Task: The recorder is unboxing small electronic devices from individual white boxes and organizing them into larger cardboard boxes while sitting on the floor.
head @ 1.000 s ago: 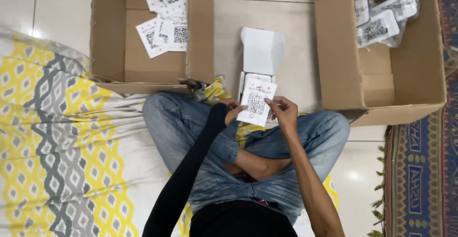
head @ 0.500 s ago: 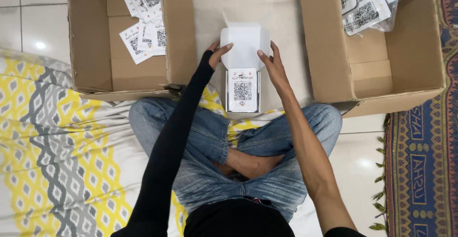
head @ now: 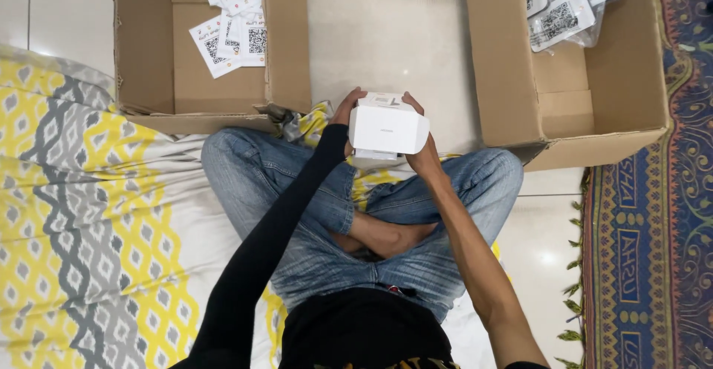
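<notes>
White small box (head: 388,129) sits between both hands above the crossed legs, its lid flap folded over the top. Left hand (head: 347,110) and right hand (head: 422,153) have fingers clamped on its sides. It looks like closing time; the flap needs pressing down flat.

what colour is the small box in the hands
The small box is white, seen best in the head view, held between the left hand and right hand.
</notes>
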